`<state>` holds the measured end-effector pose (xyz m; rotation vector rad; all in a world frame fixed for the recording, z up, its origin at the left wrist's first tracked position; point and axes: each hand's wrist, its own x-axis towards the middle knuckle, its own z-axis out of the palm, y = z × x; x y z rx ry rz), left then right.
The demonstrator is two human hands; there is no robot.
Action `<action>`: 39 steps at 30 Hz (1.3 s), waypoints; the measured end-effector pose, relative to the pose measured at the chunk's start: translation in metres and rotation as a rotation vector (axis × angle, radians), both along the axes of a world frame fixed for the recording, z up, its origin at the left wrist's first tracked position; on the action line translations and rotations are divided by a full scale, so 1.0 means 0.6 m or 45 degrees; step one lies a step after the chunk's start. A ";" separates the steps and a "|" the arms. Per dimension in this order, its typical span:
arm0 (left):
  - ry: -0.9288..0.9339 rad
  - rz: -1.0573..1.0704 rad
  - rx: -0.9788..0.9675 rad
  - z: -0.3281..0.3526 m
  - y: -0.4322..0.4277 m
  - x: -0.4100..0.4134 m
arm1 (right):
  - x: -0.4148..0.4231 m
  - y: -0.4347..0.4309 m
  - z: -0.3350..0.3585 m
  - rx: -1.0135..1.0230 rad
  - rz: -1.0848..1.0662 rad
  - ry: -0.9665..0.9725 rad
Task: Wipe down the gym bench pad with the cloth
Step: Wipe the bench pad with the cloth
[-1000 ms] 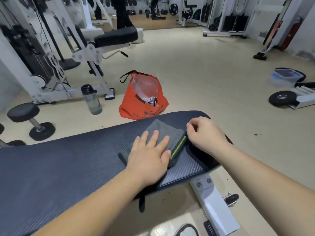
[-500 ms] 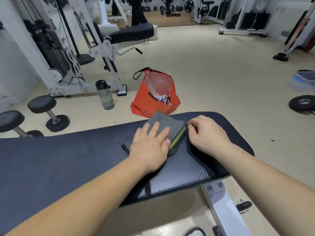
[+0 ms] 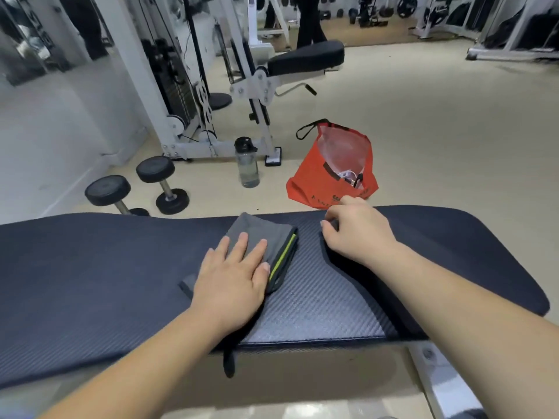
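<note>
Pressing flat, the straight-fingered left grip (image 3: 233, 282) pins the folded grey cloth (image 3: 260, 234) mid bench pad (image 3: 90, 267). Right grip (image 3: 360, 234) curled, empty, resting on pad beside it. Cloth likely soft, light, prone to bunching: drive by palm pressure.

Grey cloth (image 3: 260, 237), green-edged; orange bag (image 3: 329, 182)

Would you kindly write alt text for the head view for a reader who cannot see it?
A person's left hand presses flat on a folded grey cloth on a gym bench pad; the right hand rests nearby, fingers curled. An orange bag, water bottle and dumbbells stand on the floor beyond.
</note>
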<state>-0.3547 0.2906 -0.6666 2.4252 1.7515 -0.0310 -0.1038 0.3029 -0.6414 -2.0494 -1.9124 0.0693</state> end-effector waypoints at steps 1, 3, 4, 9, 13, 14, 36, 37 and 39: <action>-0.016 -0.120 0.018 0.003 -0.040 0.008 | -0.005 0.006 0.000 0.012 -0.001 0.008; -0.050 -0.386 -0.014 0.012 -0.093 0.005 | -0.014 0.011 -0.001 0.006 0.026 0.005; -0.047 -0.474 -0.065 0.018 -0.091 -0.004 | -0.018 0.011 -0.002 -0.014 0.052 -0.007; 0.001 -0.364 -0.075 0.018 0.029 0.006 | -0.010 0.000 -0.005 -0.079 0.092 0.064; -0.008 -0.040 -0.158 0.013 0.083 0.107 | 0.004 -0.004 0.008 0.160 0.000 0.236; -0.020 -0.051 -0.166 0.017 0.073 0.137 | 0.006 -0.003 0.010 0.164 -0.012 0.246; -0.464 0.015 -0.079 0.067 0.049 -0.173 | -0.254 -0.007 0.026 -0.706 0.080 -0.430; -0.439 0.060 -0.064 0.064 0.055 -0.187 | -0.260 -0.008 0.014 -0.728 0.090 -0.431; -0.385 0.056 -0.087 0.059 0.068 -0.197 | -0.250 0.003 -0.002 -0.707 0.099 -0.391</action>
